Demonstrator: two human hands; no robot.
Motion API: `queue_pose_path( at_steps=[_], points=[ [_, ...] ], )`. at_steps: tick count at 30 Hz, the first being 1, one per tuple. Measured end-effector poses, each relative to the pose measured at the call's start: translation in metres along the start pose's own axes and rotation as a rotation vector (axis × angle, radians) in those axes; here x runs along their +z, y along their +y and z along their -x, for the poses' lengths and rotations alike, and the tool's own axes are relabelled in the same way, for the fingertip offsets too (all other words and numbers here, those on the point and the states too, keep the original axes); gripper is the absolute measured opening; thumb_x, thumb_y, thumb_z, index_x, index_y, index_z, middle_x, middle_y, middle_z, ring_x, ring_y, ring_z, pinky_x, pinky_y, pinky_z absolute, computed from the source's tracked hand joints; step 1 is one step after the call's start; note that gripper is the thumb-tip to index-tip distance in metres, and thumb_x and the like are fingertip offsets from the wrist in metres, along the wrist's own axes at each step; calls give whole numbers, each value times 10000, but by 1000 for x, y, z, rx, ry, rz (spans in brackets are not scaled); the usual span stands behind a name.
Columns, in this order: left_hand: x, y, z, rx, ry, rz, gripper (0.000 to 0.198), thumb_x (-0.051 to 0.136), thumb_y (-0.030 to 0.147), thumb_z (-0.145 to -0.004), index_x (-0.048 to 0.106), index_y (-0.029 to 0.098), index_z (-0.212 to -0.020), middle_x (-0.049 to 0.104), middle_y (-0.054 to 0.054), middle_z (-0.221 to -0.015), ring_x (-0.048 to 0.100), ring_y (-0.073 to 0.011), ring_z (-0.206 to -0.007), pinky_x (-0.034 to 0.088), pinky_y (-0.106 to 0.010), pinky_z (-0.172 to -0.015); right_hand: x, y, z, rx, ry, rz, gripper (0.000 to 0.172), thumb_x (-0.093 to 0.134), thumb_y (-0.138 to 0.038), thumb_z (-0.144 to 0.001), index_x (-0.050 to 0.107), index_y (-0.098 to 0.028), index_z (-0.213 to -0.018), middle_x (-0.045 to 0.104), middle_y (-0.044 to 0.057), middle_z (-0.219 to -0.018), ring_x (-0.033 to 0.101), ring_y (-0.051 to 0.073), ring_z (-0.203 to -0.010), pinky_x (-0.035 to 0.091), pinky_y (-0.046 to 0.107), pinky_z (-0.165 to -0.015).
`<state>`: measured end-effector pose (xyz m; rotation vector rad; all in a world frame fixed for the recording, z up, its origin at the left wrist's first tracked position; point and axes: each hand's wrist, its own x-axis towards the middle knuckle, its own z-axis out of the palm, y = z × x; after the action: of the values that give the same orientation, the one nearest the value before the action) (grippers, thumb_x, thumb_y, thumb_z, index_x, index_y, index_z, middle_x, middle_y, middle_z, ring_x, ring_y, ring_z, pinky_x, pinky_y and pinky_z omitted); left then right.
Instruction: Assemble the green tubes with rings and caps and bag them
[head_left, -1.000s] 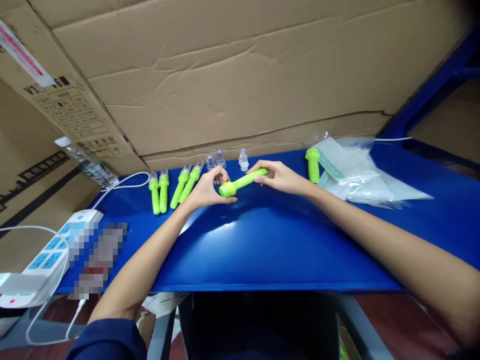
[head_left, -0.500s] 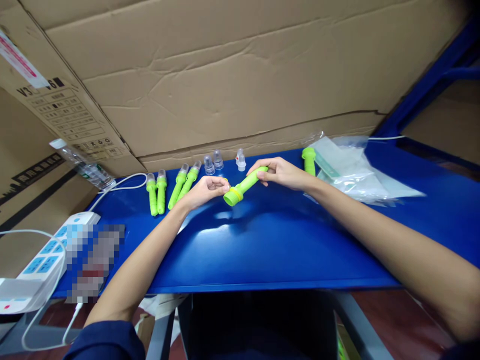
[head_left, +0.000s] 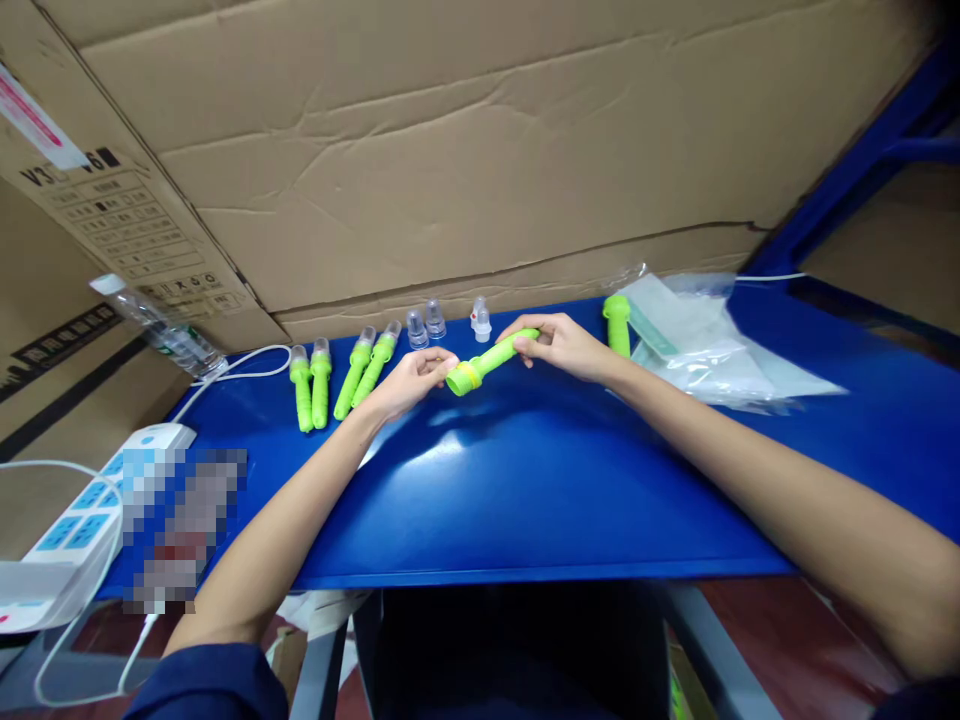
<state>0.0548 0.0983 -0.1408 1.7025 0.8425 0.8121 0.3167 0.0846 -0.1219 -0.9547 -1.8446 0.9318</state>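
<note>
A lime-green flashlight body (head_left: pixel 489 360) is held just above the blue table, tilted, with its wide open end to the lower left. A yellow ring (head_left: pixel 470 375) circles that wide end. My right hand (head_left: pixel 551 342) grips the narrow tail between thumb and fingers. At the other end, my left hand (head_left: pixel 420 378) is closed, its fingertips pinched at the rim of the wide end; exactly what lies between them is partly hidden. Behind the hands stand clear caps (head_left: pixel 435 318) and a white-based clear cap (head_left: pixel 482 324). Another green flashlight body (head_left: pixel 618 325) stands right of my right hand.
Several green flashlights with clear caps (head_left: pixel 320 382) lie at the left. Plastic bags (head_left: pixel 697 345) cover the back right of the blue table (head_left: pixel 525 500). A power strip (head_left: pixel 105 500), white cable and water bottle (head_left: pixel 169 335) are at far left; cardboard (head_left: pixel 487 150) walls the back.
The flashlight body's wide end has risen slightly, so the body lies a little flatter. My left fingertips have shifted at its rim. My right hand keeps its hold on the tail.
</note>
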Motion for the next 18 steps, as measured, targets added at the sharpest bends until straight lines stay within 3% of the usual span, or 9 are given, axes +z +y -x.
queue_pose_path(
  at_steps=[3, 6, 8, 12, 18],
  points=[
    [4, -1, -2, -17, 114, 93, 548, 740, 620, -758, 717, 139, -1017, 736, -58, -906, 653, -160, -807, 491, -263, -744, 0, 1, 0, -19, 48, 46, 522, 706, -657, -781, 706, -151, -909, 617, 7, -682, 530, 104, -543, 400, 237, -525],
    [7, 2, -2, 27, 172, 105, 595, 639, 670, -824, 752, 124, -1031, 763, -95, -994, 681, -198, -915, 513, -293, -823, 0, 4, -1, -33, 110, 56, 529, 707, -663, -778, 704, -155, -923, 614, 7, -686, 528, 106, -543, 404, 240, -530],
    [7, 5, 0, 61, 174, 70, 631, 590, 677, -857, 758, 114, -1087, 770, -111, -1057, 687, -222, -999, 518, -319, -894, -1, 7, -2, -42, 146, 54, 522, 713, -658, -775, 705, -157, -920, 609, 5, -682, 528, 107, -545, 411, 242, -540],
    [5, 9, 4, 105, 131, -27, 595, 701, 573, -820, 732, 99, -1179, 755, -126, -1166, 683, -245, -1076, 518, -346, -967, -2, 10, -2, -39, 160, 70, 492, 718, -624, -783, 710, -152, -924, 611, 6, -688, 527, 107, -547, 419, 246, -549],
    [-1, 12, 3, 203, 130, -204, 424, 656, 478, -868, 738, 104, -1050, 758, -120, -1063, 679, -215, -960, 523, -329, -892, -4, 8, -1, -18, 131, 71, 472, 713, -600, -792, 713, -148, -927, 611, 4, -695, 527, 107, -550, 417, 247, -552]
  ],
)
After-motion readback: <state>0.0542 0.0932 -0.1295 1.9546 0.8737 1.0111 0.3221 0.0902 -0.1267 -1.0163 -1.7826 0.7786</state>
